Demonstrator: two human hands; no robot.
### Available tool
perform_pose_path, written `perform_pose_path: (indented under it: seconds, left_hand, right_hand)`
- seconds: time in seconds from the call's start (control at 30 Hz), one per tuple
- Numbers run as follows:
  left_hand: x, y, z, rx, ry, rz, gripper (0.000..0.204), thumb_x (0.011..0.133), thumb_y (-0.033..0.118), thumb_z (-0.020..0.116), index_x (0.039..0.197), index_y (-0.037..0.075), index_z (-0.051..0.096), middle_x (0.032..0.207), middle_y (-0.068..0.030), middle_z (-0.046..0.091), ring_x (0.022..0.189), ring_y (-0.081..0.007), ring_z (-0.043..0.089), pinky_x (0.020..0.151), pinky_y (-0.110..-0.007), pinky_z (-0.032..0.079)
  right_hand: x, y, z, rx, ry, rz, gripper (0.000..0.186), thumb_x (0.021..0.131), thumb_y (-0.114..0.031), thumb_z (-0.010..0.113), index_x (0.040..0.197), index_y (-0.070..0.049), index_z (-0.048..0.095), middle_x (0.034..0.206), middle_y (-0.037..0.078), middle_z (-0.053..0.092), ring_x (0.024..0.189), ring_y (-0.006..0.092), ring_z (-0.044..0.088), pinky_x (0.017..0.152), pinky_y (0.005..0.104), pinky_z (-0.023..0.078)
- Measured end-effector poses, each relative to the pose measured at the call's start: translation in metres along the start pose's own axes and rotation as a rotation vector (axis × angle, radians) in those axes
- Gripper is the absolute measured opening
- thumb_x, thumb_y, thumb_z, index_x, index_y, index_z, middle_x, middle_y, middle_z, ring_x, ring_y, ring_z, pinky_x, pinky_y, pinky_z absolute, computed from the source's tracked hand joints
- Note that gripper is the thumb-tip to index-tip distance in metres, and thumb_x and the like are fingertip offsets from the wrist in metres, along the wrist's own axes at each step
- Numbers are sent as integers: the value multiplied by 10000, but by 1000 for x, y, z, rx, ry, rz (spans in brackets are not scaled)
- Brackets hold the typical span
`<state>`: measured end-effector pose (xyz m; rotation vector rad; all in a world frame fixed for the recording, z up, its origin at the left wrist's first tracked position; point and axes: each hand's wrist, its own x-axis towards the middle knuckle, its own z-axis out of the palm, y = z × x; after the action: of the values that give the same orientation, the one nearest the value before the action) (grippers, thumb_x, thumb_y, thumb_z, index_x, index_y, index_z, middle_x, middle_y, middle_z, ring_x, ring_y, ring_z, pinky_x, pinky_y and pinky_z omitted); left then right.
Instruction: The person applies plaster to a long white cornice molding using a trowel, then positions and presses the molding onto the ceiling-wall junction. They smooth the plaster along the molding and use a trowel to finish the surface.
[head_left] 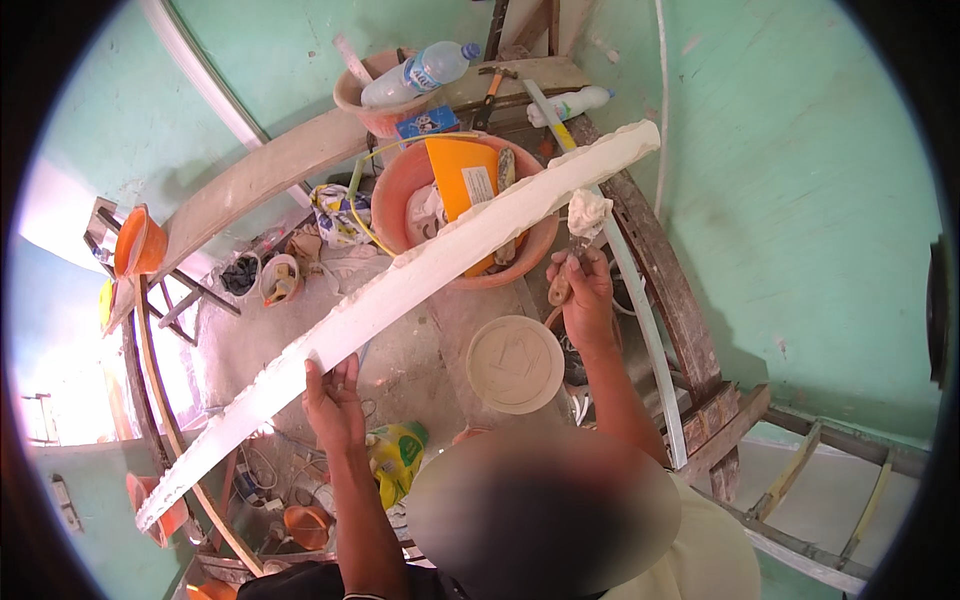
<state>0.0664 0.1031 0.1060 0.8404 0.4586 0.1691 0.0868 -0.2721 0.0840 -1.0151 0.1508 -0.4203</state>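
A long white plaster moulding point(425, 272) runs aslant from the lower left to the upper right, with rough, lumpy edges. My left hand point(337, 400) is closed on its lower edge, left of the middle; the thumb lies in front and the strip hides part of the fingers. In my right hand point(586, 292) is a putty knife point(559, 290), gripped by its worn handle. A thick lump of wet white plaster point(588, 213) sits on the blade and hides most of it. This lump is close below the moulding's right end; I cannot tell if they touch.
Behind the moulding stands a large pinkish tub point(388, 195) holding an orange sheet point(455, 175) and tools. A round pale lid or bucket top point(515, 365) is below it. A metal straightedge point(650, 345) leans at right by wooden planks point(655, 250). A plastic bottle point(425, 72) lies across another bucket.
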Motion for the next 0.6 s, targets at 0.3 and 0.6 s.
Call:
perform_pose_path:
  seconds: [0.3,0.6]
  left_hand:
    - [-29,32,27,-25,77,14,295,1031,272,628,1219,46,613,1058,-87,712,861,-171,722,702,-273,620]
    - [-33,51,34,11,143,19,306,1031,297,623,1219,57,621,1042,-83,724,887,-168,719,562,-238,490]
  right_hand:
    - [25,-6,18,-381,94,-229,243,1034,-168,649,1224,-52,550,1106,55,646,980,99,581,866,262,478]
    - [-14,17,50,-493,-58,-437,203,1027,-98,648,1202,-33,568,1200,59,599,1050,109,577,931,269,475]
